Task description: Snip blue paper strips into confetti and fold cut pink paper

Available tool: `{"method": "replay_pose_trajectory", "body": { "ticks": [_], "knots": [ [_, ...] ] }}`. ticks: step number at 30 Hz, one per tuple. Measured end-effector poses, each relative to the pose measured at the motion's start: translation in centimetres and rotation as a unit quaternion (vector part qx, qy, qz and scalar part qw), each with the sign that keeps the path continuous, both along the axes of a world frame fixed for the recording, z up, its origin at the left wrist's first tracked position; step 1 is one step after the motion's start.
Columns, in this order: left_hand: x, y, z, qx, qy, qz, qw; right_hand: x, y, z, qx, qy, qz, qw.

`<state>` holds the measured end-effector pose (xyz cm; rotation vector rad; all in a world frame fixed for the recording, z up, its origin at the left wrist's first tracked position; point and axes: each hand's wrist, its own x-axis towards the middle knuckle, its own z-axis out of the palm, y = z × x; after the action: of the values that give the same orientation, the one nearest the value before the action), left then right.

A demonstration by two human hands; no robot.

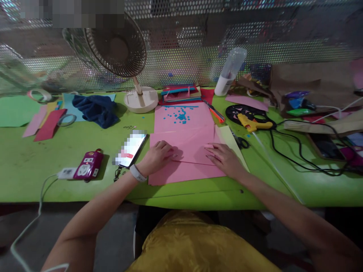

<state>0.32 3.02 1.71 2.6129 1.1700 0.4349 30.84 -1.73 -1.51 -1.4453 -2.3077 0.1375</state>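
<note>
Pink paper sheets (187,174) lie stacked in front of me on the green table. A loose upper pink sheet (193,145) has its near edge running between my two hands. My left hand (161,156), with a white band at the wrist, is closed at the left end of that edge, fingertips gathered on the paper. Resting on the sheet's right part, my right hand (224,156) has its fingers stretched out and slightly apart. Beneath the stack's right side a pale yellow sheet (233,141) shows. Small blue paper bits (181,115) are scattered on pink paper behind.
Left stand a phone (132,149), a purple power adapter (89,165) and a dark blue cloth (96,109). A fan (141,100) and a clear-topped bottle (224,85) stand behind. To the right are scissors (243,142), a yellow glue gun (252,122), black cables and a utility knife (217,113).
</note>
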Motion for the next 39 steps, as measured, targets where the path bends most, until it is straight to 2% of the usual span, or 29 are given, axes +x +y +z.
{"method": "replay_pose_trajectory", "body": {
  "ticks": [4,9,17,23,28,33,39],
  "knots": [
    [2.5,-1.0,-0.2,0.067,0.038,0.087,0.993,0.1,0.0,-0.2,-0.004,0.004,-0.003,1.000],
    [3.9,-1.4,-0.8,0.114,0.063,0.102,0.986,0.1,0.1,-0.1,0.000,0.010,-0.002,1.000],
    [3.3,-0.5,-1.4,0.074,0.037,0.108,0.991,0.1,0.0,0.0,-0.005,0.006,-0.001,1.000],
    [2.2,0.3,-1.9,0.074,0.042,0.073,0.994,0.2,0.0,-0.2,0.000,0.000,0.001,1.000],
    [0.8,0.9,-2.1,0.038,0.003,0.040,0.998,0.2,0.0,-0.3,0.005,-0.003,-0.004,1.000],
    [-0.6,1.0,-1.8,-0.028,-0.041,0.000,0.999,0.2,0.0,-0.4,0.011,-0.011,0.002,1.000],
    [-2.2,0.6,-1.3,-0.043,-0.042,0.015,0.998,0.2,0.1,-0.3,0.020,-0.010,0.007,1.000]
  ]
}}
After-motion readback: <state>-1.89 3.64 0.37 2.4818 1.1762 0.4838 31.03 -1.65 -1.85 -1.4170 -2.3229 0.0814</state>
